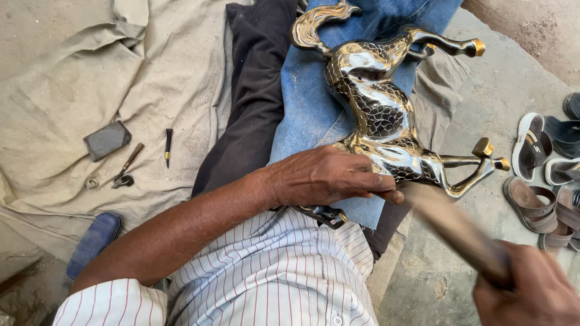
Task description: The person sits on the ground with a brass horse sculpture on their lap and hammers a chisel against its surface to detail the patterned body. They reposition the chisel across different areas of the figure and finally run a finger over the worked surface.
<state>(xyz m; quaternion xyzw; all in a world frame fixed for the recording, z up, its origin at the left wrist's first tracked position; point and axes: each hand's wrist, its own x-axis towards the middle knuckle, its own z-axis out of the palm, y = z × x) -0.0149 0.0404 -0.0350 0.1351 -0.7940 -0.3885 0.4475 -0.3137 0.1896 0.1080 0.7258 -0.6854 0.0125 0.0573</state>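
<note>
Most of the floor here is covered by a big crumpled beige cloth (pixel 66 78), and the person sits on it with dark trousers (pixel 254 102) and a blue denim rag (pixel 308 102) spread over the lap. Lying on that rag is a shiny metal horse figure (pixel 377 115), silver and gold with a scale-like pattern cut into the body, tail pointing away from the person and the gold-tipped hooves sticking out to the right over the bare concrete. Left hand (pixel 323 178) is pressed down on the near end of the horse, fingers bunched together at its edge as if pinching something small, but I can't make out what. Right hand (pixel 534 290) is down in the corner, fingers wrapped tight round a wooden handle (pixel 453 226) that's blurred, its far end just beside the left fingertips. Off to the right there's a pile of sandals (pixel 534 199) on the concrete. On the cloth to the left, well apart from the hands: a blue slipper (pixel 93 241), a flat grey block (pixel 107 140), a small tool with a wooden handle (pixel 127 166), a short dark punch (pixel 168 146) and a tiny metal ring (pixel 92 183).
</note>
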